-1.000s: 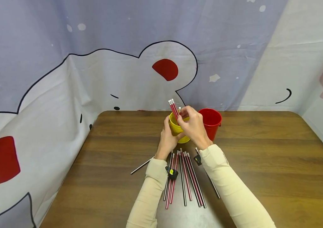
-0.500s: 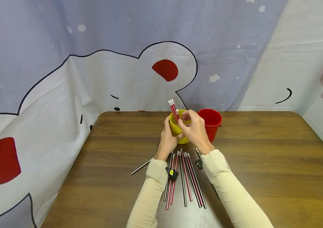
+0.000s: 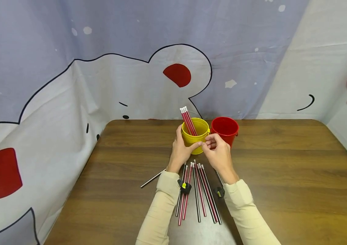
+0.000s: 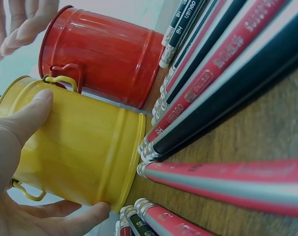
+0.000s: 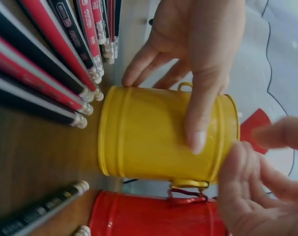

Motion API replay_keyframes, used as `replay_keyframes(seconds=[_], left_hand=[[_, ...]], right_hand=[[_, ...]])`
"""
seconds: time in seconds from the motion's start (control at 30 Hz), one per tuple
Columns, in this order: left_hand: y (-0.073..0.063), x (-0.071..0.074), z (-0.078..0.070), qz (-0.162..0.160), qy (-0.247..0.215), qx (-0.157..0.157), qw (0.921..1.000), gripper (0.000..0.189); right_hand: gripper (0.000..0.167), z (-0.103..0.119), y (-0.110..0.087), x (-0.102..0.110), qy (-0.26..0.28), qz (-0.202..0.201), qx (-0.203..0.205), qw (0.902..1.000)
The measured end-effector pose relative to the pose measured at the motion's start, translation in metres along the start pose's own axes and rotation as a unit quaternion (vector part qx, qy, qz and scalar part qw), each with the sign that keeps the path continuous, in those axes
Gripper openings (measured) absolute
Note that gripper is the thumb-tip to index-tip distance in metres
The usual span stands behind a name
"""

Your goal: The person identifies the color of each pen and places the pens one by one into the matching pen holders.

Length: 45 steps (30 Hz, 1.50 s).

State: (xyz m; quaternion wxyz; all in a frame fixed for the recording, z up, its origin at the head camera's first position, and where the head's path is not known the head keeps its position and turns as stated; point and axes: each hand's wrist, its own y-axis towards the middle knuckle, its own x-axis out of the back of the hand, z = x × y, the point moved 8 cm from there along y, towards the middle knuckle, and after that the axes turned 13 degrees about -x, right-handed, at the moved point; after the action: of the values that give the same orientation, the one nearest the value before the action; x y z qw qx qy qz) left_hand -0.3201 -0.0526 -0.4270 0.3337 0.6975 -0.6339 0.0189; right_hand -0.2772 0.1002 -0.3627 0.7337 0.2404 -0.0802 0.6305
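My left hand (image 3: pixel 180 152) grips the yellow bucket (image 3: pixel 191 139) from its left side, the thumb across the front wall and the fingers round the far side. Several red-striped pencils (image 3: pixel 187 119), white eraser ends up, lean inside it against the left rim. By the bucket's right side is my right hand (image 3: pixel 221 157), its fingers loosely curled with nothing visible between them. In the right wrist view those fingers are near the bucket's rim; whether they touch it I cannot tell. A red bucket (image 3: pixel 230 138) stands just right of the yellow one, partly behind the right hand.
Several red and black pencils (image 3: pixel 199 194) lie spread on the wooden table (image 3: pixel 280 177) in front of the buckets, eraser ends toward them. A lone dark pencil (image 3: pixel 153 178) lies slanted to the left; another black pencil (image 5: pixel 45 209) lies under the right arm. A printed curtain (image 3: pixel 130 85) hangs behind.
My right hand has let go of a red pencil, which now leans with the others in the yellow bucket. It has drawn back right and down. My left hand keeps its grip.
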Motion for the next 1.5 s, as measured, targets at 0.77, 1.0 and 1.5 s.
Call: replay_keyframes(seconds=[0.77,1.0,1.5], left_hand=[[-0.001,-0.001,0.001,0.007,-0.019,0.009,0.9998,0.094],[0.000,0.000,0.002,0.006,-0.015,0.009,0.9998,0.095],[-0.002,0.001,0.000,0.005,-0.011,0.015,0.9998,0.093]], right_hand=[[0.025,-0.052,-0.026,-0.045,-0.266,0.213,-0.175,0.9234],[0.025,-0.058,-0.028,-0.047,-0.300,0.205,-0.189,0.9124],[0.020,-0.057,-0.031,-0.049,-0.330,0.207,-0.199,0.8992]])
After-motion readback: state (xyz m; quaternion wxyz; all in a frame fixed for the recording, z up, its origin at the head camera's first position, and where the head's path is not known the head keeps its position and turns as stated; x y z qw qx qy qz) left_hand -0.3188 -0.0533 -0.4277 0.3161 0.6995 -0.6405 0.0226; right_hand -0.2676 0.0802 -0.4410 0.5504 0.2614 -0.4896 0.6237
